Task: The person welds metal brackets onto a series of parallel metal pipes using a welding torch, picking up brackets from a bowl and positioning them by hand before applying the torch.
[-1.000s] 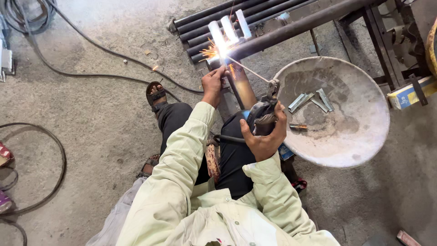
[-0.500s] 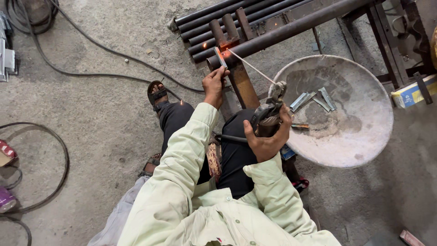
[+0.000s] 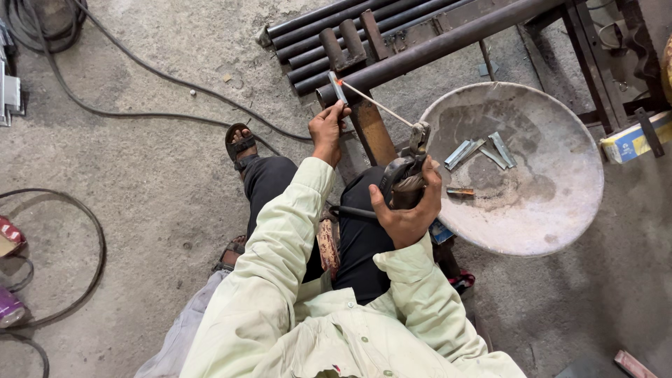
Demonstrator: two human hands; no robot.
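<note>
The right hand (image 3: 406,203) was closed round the electrode holder (image 3: 404,175); its thin, stiff rod (image 3: 374,103) looked brittle. The left hand (image 3: 327,131) pinched a small metal piece (image 3: 338,88) against the pipe (image 3: 434,47).

A metal workshop: steel pipes (image 3: 364,31), welding cables (image 3: 140,77) and a scrap-filled metal pan (image 3: 553,203) on rough concrete floor (image 3: 140,210).

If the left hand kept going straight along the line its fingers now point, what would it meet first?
The left hand points up-frame at the small metal piece its fingertips touch, which sits against the long dark pipe. It would likely press that piece first, then the pipe, though depth is hard to judge.
</note>
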